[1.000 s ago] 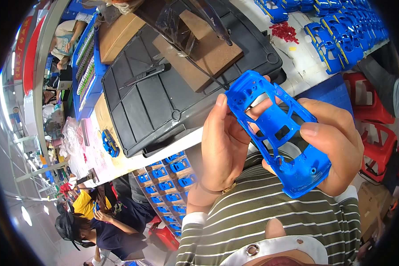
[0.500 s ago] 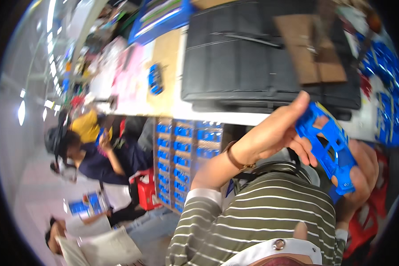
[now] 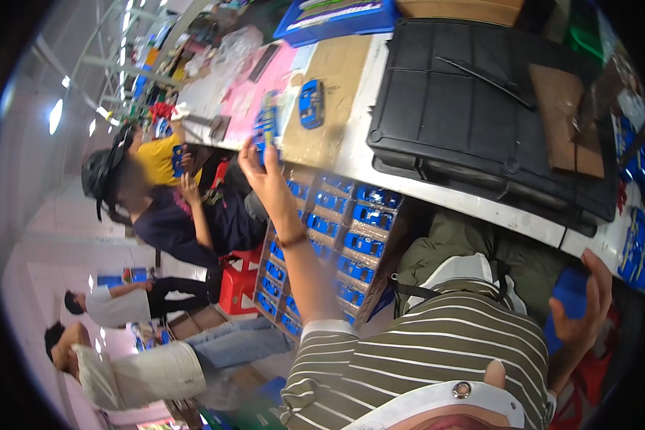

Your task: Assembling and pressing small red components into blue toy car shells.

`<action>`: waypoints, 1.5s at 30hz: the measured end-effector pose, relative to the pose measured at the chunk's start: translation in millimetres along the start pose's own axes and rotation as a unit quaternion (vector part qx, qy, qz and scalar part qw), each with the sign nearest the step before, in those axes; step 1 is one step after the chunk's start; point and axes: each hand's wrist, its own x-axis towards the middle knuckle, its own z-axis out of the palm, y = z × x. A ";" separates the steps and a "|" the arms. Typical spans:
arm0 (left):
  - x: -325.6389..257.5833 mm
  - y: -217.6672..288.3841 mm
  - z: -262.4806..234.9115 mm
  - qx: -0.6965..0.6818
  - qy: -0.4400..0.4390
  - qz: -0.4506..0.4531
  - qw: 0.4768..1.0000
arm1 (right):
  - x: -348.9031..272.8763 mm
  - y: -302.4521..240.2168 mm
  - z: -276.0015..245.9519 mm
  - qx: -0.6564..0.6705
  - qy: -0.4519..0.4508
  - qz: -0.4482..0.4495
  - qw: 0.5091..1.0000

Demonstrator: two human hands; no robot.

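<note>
My left hand (image 3: 266,175) reaches out to the left with its fingers closed on a blue toy car body (image 3: 268,122), which is smeared by motion and held upright above the table's front edge. Another blue toy car body (image 3: 311,104) lies on the tan board just right of it. Below my left forearm is a divided carton (image 3: 345,222) with several blue car bodies in its compartments. My right hand (image 3: 584,308) hangs beside my body at the right, open with fingers apart and nothing in it. A blue object (image 3: 570,294) shows behind that hand; its kind is unclear.
A black plastic crate (image 3: 473,107) covers the table ahead, with a dark pen-like tool (image 3: 487,82) and a brown cardboard piece (image 3: 562,118) on top. Blue wrapped pieces (image 3: 636,247) lie at the far right. A seated co-worker (image 3: 186,215) is on the left, near a red stool (image 3: 238,285).
The blue car body, earlier between both hands at the right, has gone left in my left hand. My right hand has let go and opened. The view has shifted.
</note>
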 end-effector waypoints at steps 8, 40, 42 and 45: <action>66.4 -189.9 -110.7 0.698 -0.149 0.245 0.656 | -20.6 20.6 -28.5 -0.188 0.063 0.134 0.971; -265.0 114.9 259.1 -0.443 -0.584 -0.414 0.539 | -80.6 38.5 -11.5 0.330 0.042 0.241 0.912; -263.7 112.0 260.2 -0.477 -0.544 -0.394 0.567 | -72.1 55.6 -13.8 0.334 0.110 0.370 0.860; -257.0 113.1 256.1 -0.389 -0.581 -0.320 0.639 | -53.4 126.4 -25.8 -0.120 0.146 0.364 0.912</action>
